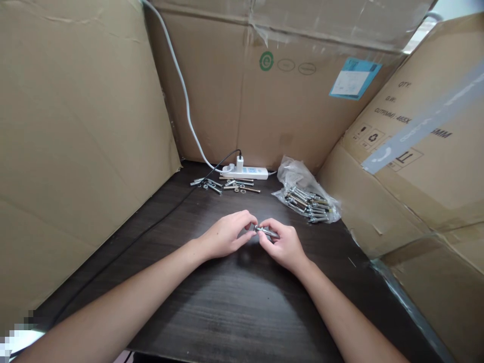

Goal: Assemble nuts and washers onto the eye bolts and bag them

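A slender, silvery metal fastener (pixel 271 233), shiny along its shank, slants gently down to the right, just below and right of the frame's center. The right hand (pixel 285 247) grips it; its left end, partly hidden, meets the left hand's (pixel 226 236) fingertips.

A person's two bare hands: the left hand (pixel 229 234) and the right hand (pixel 283 245), both ungloved, with slim, tapering fingers (pixel 240 220). A tiny spot marks the back of the left hand, toward the wrist; fingernails are too small to make out. Behind each hand the wrist is slender and bare. Nearer the body than the hands, the left forearm (pixel 139 292) and the right forearm (pixel 340 307) are uncovered too, smooth in outline, widening steadily until the lower edge cuts them off.
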Tool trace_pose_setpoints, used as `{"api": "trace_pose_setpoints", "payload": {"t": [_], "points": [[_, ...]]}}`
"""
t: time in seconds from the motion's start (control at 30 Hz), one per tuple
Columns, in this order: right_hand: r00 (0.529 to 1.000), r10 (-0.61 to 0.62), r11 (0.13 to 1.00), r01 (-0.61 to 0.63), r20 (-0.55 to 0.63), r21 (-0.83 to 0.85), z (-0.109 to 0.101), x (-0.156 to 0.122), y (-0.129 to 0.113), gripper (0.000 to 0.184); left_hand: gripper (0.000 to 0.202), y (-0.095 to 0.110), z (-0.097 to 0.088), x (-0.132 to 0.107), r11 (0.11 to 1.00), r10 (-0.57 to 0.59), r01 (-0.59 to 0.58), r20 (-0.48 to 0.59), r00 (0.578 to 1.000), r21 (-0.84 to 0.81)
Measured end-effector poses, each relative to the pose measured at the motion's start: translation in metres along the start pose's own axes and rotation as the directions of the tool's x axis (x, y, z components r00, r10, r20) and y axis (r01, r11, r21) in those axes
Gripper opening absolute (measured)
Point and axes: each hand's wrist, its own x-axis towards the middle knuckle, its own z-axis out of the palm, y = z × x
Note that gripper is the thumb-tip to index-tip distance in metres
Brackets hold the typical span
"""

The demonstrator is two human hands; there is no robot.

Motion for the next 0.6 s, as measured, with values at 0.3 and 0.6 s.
{"api": "trace_pose_setpoints", "payload": {"t": [0.3, 0.6], "points": [[1.0, 0.016, 1.0, -0.016, 0.019, -0.01, 0.0004, -0.0001, -0.0003, 0.016, 0.015, 0.0029, -0.0024, 0.0008, 0.998, -0.062, 0.062, 0.05, 0.997, 0.013], [1.0, 0.021, 1.0, -0.022, 0.017, 0.006, 0.0017, -0.0007, 0.0016, 0.015, 0.021, 0.0044, -0.002, -0.0007, 0.996, -0.085, 0.084, 0.06, 0.995, 0.029]]}}
